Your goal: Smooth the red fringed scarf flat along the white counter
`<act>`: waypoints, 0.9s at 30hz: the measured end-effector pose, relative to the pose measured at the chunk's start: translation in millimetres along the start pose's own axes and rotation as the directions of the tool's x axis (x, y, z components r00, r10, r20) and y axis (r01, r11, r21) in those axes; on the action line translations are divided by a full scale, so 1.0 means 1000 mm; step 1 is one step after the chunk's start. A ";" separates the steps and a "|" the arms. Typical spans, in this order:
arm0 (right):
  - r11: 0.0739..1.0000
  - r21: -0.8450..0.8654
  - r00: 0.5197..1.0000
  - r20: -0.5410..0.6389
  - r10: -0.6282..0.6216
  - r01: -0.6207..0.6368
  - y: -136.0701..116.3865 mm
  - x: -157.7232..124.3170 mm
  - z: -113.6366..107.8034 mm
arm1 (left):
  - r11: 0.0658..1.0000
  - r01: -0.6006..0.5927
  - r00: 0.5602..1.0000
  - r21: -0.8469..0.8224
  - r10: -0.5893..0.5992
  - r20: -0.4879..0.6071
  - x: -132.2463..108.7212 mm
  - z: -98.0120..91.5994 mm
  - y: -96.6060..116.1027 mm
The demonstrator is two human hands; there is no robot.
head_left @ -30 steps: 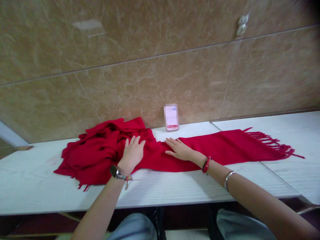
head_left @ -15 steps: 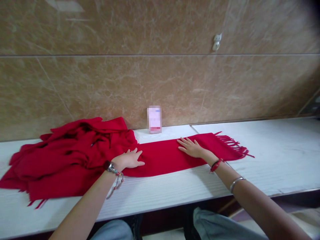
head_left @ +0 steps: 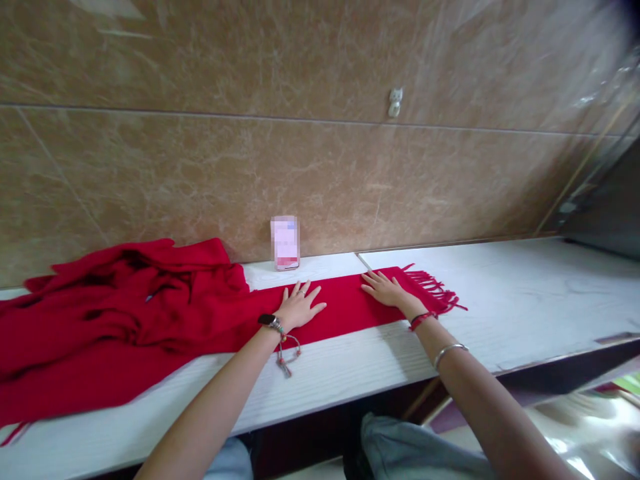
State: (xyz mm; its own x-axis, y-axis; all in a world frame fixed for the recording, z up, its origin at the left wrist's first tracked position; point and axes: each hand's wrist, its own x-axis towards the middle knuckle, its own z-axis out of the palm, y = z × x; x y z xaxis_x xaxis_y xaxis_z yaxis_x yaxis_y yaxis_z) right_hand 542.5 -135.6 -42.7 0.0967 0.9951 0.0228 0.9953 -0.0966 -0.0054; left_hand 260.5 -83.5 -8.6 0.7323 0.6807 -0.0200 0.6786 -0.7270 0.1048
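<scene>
A red scarf (head_left: 343, 303) stretches across the white tabletop, its right part lying flat in a strip and its left part heaped in loose folds. My left hand (head_left: 299, 307) rests on the flat strip with the fingers spread, near where the folds begin. Farther right, my right hand (head_left: 385, 290) presses flat on the same strip with its fingers stretched out. The fringe (head_left: 433, 290) at the scarf's right end lies just past that hand. Neither hand grips the cloth.
A phone (head_left: 285, 243) with a blurred screen leans upright against the brown marbled wall (head_left: 320, 173) behind the scarf. A small white cat-shaped hook (head_left: 395, 102) is fixed higher up. The white tabletop (head_left: 525, 300) runs on to a dark object (head_left: 607, 200) at the right.
My left hand has moved right along the flat strip, away from the heap and closer to my right hand. My right hand stays near the fringe. The view has shifted to the right.
</scene>
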 end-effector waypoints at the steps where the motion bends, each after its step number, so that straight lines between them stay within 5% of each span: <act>1: 1.000 0.001 1.000 -0.012 0.027 -0.027 0.008 -0.003 0.001 | 1.000 -0.003 1.000 0.002 0.003 0.009 0.003 0.004 -0.002; 8: 0.996 0.034 0.989 -0.121 0.083 -0.079 0.029 -0.017 -0.010 | 0.998 -0.028 1.000 0.048 0.028 0.006 -0.001 -0.004 -0.008; 13: 0.996 0.062 0.985 -0.164 -0.058 0.069 -0.008 -0.021 -0.050 | 0.959 -0.229 0.964 0.166 0.247 -0.100 -0.024 -0.030 0.017; 17: 0.910 0.146 0.922 -0.044 -0.385 0.388 -0.046 -0.045 -0.074 | 0.891 -0.434 0.901 0.135 0.430 0.056 -0.049 -0.034 0.030; 23: 0.795 0.206 0.807 0.035 -0.589 0.571 -0.081 -0.084 -0.070 | 0.904 -0.381 0.924 0.193 0.382 0.032 -0.060 -0.022 0.024; 27: 0.851 0.089 0.855 -0.094 -0.509 0.517 -0.086 -0.087 -0.057 | 0.929 -0.354 0.934 0.110 0.357 -0.013 -0.051 -0.023 0.016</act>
State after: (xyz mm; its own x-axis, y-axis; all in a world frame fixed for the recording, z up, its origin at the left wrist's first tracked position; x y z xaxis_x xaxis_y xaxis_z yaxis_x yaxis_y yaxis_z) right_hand 448.9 -215.0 13.1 -0.4240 0.8981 0.1166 0.8971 0.4341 -0.0820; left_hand 232.8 -127.2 16.4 0.9257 0.3769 0.0316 0.3773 -0.9261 -0.0052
